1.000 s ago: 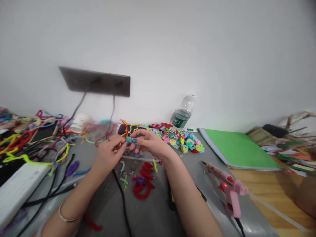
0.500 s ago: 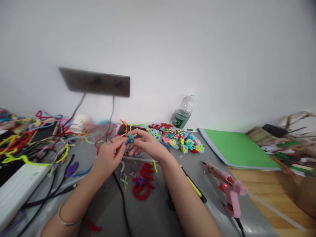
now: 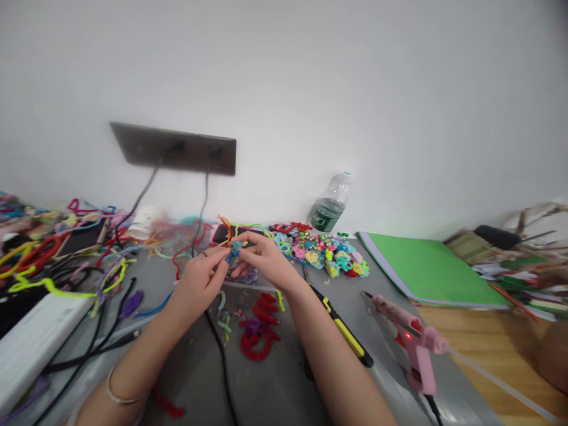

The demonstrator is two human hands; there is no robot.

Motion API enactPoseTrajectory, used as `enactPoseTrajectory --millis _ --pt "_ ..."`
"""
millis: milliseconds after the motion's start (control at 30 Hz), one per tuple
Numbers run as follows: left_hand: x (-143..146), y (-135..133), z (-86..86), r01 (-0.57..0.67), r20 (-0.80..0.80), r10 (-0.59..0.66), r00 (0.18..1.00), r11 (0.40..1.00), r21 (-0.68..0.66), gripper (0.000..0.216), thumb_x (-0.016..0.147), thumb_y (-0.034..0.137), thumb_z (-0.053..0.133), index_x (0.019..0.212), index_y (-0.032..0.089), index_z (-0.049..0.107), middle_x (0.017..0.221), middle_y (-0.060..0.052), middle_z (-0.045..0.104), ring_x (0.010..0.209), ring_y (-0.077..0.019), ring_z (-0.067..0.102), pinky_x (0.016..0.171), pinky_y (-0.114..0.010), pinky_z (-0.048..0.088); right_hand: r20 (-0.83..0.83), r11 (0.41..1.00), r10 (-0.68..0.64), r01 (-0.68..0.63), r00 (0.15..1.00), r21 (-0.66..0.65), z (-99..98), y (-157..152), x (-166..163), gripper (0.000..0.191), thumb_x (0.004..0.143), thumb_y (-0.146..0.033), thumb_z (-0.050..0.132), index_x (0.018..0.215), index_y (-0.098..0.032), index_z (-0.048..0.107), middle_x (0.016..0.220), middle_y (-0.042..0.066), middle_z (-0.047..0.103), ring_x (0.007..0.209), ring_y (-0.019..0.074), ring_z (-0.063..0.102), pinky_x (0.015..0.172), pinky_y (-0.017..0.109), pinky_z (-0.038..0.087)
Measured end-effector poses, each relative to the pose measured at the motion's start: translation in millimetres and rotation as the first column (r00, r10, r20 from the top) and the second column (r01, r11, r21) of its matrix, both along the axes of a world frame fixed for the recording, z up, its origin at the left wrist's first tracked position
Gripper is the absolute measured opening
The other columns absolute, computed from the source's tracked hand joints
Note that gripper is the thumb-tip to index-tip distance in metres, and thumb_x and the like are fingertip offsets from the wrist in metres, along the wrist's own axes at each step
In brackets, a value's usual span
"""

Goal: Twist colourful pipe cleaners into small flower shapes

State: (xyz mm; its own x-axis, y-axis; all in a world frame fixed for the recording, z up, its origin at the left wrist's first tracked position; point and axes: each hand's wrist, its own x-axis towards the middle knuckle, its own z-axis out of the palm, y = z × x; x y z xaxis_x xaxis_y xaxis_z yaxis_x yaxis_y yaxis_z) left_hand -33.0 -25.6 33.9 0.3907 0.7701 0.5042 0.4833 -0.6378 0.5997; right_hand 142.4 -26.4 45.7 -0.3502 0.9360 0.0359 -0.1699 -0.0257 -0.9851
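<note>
Between my fingertips is a small blue-teal pipe-cleaner piece (image 3: 234,253) with a pale yellow tip. My left hand (image 3: 205,273) pinches it from the left side, and a dark ring shows on a finger. From the right, my right hand (image 3: 264,260) pinches the same piece, its fingers curled behind it. Both hands hang above the grey table. Below them lie a red pipe-cleaner coil (image 3: 260,343), a purple pipe-cleaner bit (image 3: 254,326) and small green scraps (image 3: 224,325). Just behind my hands, a phone (image 3: 222,233) is partly hidden.
Right of my right arm are a yellow-black utility knife (image 3: 348,337) and a pink glue gun (image 3: 419,349), its light red. Pipe-cleaner flowers (image 3: 313,255), a water bottle (image 3: 328,207) and green sheets (image 3: 426,266) lie behind. At left are a white power strip (image 3: 44,343) and a paper cup (image 3: 144,222).
The view has shifted slightly. My hands stay together on the blue-teal piece, which has turned a little between the fingertips. More of the utility knife shows beside my right arm.
</note>
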Motion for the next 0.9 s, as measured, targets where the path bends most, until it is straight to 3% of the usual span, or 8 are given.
enactPoseTrajectory --millis 67,167,400,600,767,900 --pt "-0.2 -1.4 5.1 0.032 0.025 -0.032 0.999 0.999 -0.025 0.032 0.094 0.028 0.043 0.098 0.015 0.072 0.104 -0.012 0.075 0.100 -0.0252 0.069 0.089 -0.035 0.053 0.000 0.999 0.020 -0.020 1.000 0.027 1.7 -0.7 2.0 0.034 0.084 -0.044 0.069 0.105 -0.019 0.060 0.071 0.000 0.070 0.055 0.0117 0.069 0.053 0.019 0.050" --pt "-2.1 -1.8 13.5 0.060 0.067 -0.054 0.996 0.993 -0.099 0.033 0.095 0.030 0.041 0.088 0.016 0.070 0.089 -0.008 0.074 0.084 -0.0216 0.069 0.076 -0.031 0.054 0.016 0.995 0.022 -0.024 1.000 0.098 5.5 -1.7 7.1 0.035 0.086 -0.045 0.066 0.109 -0.019 0.063 0.077 0.002 0.072 0.062 0.0131 0.070 0.058 0.022 0.052" --pt "-2.6 0.0 19.8 0.021 0.333 0.061 0.941 0.971 -0.239 0.020 0.083 0.036 0.062 0.090 0.018 0.068 0.088 -0.005 0.072 0.077 -0.0184 0.068 0.066 -0.027 0.056 0.158 0.965 -0.081 0.038 0.984 0.259 14.4 -4.7 18.7 0.023 0.081 -0.031 0.071 0.099 -0.020 0.075 0.088 0.003 0.072 0.073 0.0140 0.065 0.069 0.027 0.053" --pt "1.5 -2.0 20.0 0.161 0.392 -0.040 0.919 0.946 -0.283 0.012 0.076 0.029 0.070 0.082 0.019 0.066 0.081 -0.003 0.070 0.074 -0.0166 0.067 0.066 -0.026 0.057 0.192 0.981 -0.040 0.003 0.981 0.192 23.7 -11.8 20.1 0.022 0.078 -0.024 0.072 0.098 -0.018 0.073 0.075 0.000 0.070 0.067 0.0122 0.062 0.066 0.026 0.049" --pt "-1.8 1.7 13.9 0.244 0.452 -0.044 0.891 0.885 -0.396 0.017 0.077 0.032 0.071 0.085 0.018 0.064 0.080 -0.004 0.072 0.071 -0.0175 0.070 0.063 -0.027 0.057 0.108 0.991 0.016 -0.030 0.994 0.128 25.0 -12.5 21.8 0.020 0.076 -0.026 0.075 0.089 -0.017 0.064 0.070 0.001 0.070 0.063 0.0116 0.064 0.061 0.023 0.047" --pt "-1.2 2.0 12.2 0.252 0.468 -0.036 0.883 0.877 -0.409 0.023 0.076 0.034 0.073 0.088 0.018 0.062 0.079 -0.004 0.070 0.071 -0.0177 0.068 0.060 -0.027 0.055 0.087 0.991 -0.003 -0.009 0.996 0.133 21.8 -9.9 20.4 0.023 0.075 -0.033 0.076 0.083 -0.017 0.062 0.068 0.001 0.069 0.061 0.0122 0.063 0.060 0.024 0.049"
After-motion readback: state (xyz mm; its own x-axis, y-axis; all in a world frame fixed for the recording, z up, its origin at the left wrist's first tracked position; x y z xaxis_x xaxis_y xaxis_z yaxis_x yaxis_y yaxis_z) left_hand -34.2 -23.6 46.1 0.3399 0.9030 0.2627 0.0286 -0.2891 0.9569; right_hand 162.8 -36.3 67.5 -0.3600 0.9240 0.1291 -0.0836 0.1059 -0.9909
